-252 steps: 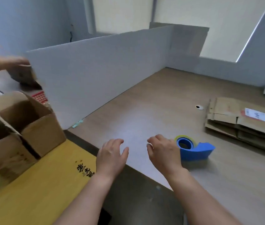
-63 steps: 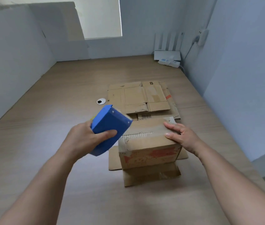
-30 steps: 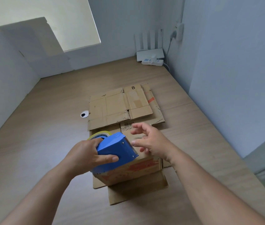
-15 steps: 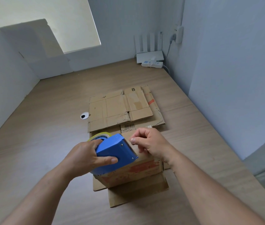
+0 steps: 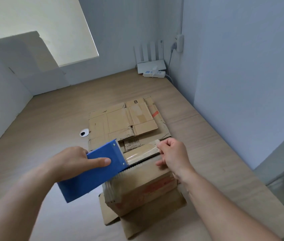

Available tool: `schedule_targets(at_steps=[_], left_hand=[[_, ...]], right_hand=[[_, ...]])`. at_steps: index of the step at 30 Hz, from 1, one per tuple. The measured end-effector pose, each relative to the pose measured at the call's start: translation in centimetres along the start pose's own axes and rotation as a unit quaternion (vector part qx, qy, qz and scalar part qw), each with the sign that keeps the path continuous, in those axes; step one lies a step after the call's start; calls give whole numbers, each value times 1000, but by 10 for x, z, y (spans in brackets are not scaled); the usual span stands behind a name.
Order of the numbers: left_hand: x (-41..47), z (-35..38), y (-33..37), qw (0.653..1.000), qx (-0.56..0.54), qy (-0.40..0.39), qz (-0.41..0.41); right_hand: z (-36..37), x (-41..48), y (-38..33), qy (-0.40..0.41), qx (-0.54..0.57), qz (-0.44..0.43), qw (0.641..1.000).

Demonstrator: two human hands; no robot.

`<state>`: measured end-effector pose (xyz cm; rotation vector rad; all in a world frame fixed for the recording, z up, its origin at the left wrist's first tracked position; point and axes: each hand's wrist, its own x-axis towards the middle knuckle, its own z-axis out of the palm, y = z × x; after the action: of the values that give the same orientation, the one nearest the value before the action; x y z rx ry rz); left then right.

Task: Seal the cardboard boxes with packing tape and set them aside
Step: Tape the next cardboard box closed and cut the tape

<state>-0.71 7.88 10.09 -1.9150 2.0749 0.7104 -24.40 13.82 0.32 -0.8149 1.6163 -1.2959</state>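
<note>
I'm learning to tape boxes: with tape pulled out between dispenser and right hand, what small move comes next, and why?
Probably lower the right hand and press the tape strip onto the box top. It stretches from the blue dispenser, gripped by the left hand, and seems to hang above the cardboard, unstuck.

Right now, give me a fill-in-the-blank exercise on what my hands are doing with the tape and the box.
1. The left hand grips the ____ tape dispenser.
2. The right hand pinches the free end of the clear ____ drawn from the dispenser.
3. The flattened cardboard beyond the box bears the number ____.
Missing words: blue; tape; 8.
</note>
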Motion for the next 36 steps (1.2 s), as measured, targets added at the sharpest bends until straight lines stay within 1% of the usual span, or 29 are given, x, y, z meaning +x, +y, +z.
schedule_targets(at_steps=[3, 7, 8, 11, 13, 17, 19, 21, 22, 26, 31, 36], left_hand=[[4, 5, 6, 997, 55, -53, -33], [12, 12, 18, 993, 75, -70, -51], [14, 12, 21, 993, 74, -72, -56], [19, 11, 24, 993, 67, -77, -57], [20, 12, 27, 994, 49, -77, -58], [18, 12, 34, 995, 41, -67, -55], [19, 13, 41, 997, 45, -52, -45], [20, 14, 48, 997, 49, -48, -39], [20, 15, 50, 997, 50, -53, -40], [24, 15, 53, 996, 48, -62, -47], [24, 14, 58, 995, 44, -68, -56], [23, 14, 67, 994, 52, -80, -58]], right_hand=[[10, -1, 0, 4, -20, -15, 1000], [8, -2, 0, -1, -7, -2, 1000], [6, -2, 0, 2, -19, -3, 1000], [-3, -3, -4, 25, -130, -28, 991], [-10, -3, -5, 34, -156, -26, 987], [-15, 3, -1, 43, -99, 14, 994], [-17, 8, 1, 49, -16, 46, 998], [-21, 11, 1, 40, 62, 82, 994], [-23, 11, 2, 32, 66, 91, 993], [-28, 10, 7, 35, -4, 80, 996], [-28, 18, 15, 66, -30, 40, 997], [-29, 25, 20, 64, -21, 64, 996]])
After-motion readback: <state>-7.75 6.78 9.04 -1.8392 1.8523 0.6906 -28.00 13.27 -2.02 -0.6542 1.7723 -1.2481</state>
